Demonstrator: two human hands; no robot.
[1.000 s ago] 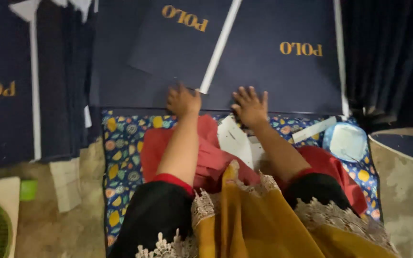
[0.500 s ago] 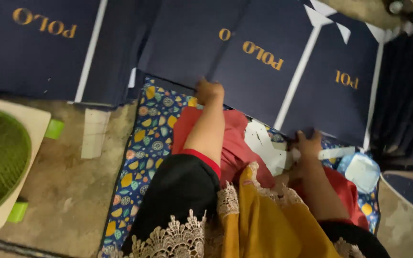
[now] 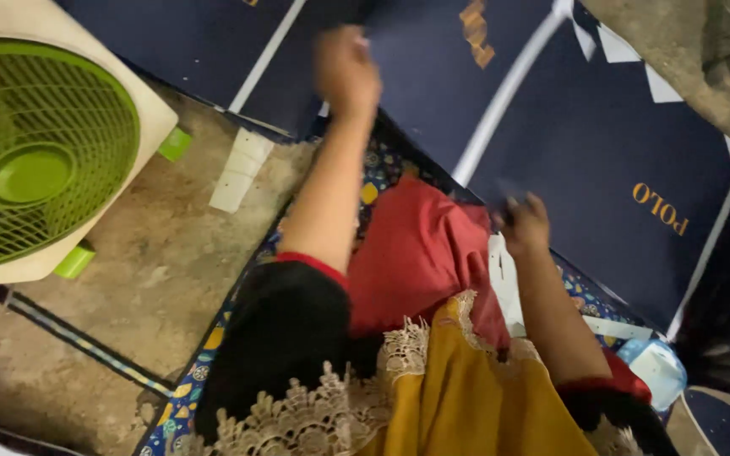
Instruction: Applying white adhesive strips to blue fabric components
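Large flat navy sheets with white edge strips and gold lettering lie overlapping beyond a patterned mat. My left hand is raised and blurred, closed on the corner of one navy sheet that also looks blurred. My right hand is lower, with its fingers curled on the near edge of a navy sheet. Whether both hands hold the same sheet is unclear. Red cloth and mustard cloth with lace trim cover my lap between the arms.
A green-grilled fan in a cream housing stands at the left on the bare concrete floor. A white strip of paper lies near the mat's corner. A small pale blue container sits at the lower right.
The view has swung left and down, so the fan now fills the left side. My left hand has risen off the mat's edge with a navy sheet. My right hand has stayed at the sheet's edge.
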